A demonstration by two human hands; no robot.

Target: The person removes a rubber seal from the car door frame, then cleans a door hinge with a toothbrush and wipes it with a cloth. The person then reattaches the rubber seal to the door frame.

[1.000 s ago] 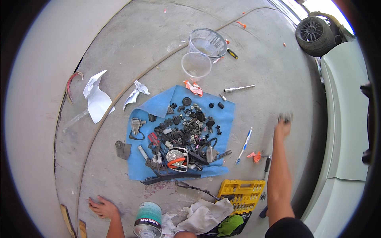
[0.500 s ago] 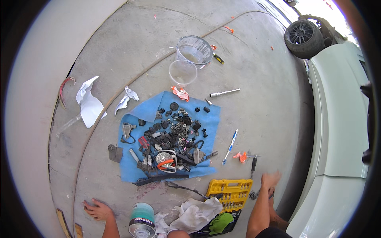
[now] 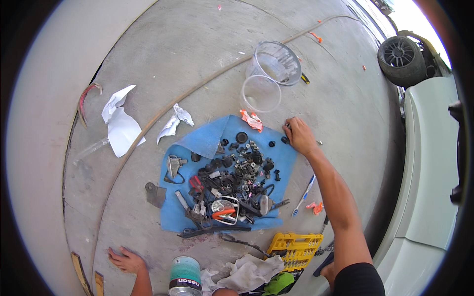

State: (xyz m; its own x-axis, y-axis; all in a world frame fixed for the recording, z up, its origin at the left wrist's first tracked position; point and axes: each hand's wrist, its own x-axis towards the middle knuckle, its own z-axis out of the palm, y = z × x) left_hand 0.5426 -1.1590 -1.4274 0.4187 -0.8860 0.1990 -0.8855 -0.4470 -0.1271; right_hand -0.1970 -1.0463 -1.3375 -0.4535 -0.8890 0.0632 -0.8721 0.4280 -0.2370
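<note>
Metal shows at the curled fingers of your right hand (image 3: 300, 135): a small, dark-and-silver piece (image 3: 287, 126), just off the upper right edge of the blue cloth sheet (image 3: 283, 170). Whether they grip it, I cannot tell. It should prove light, hard and perhaps slick; pinch it across its sides. A short black cylinder (image 3: 285, 140) sits by the sheet's edge. Your left hand (image 3: 128, 261) lies spread on the grey concrete floor (image 3: 345, 93), below the sheet's left side.
</note>
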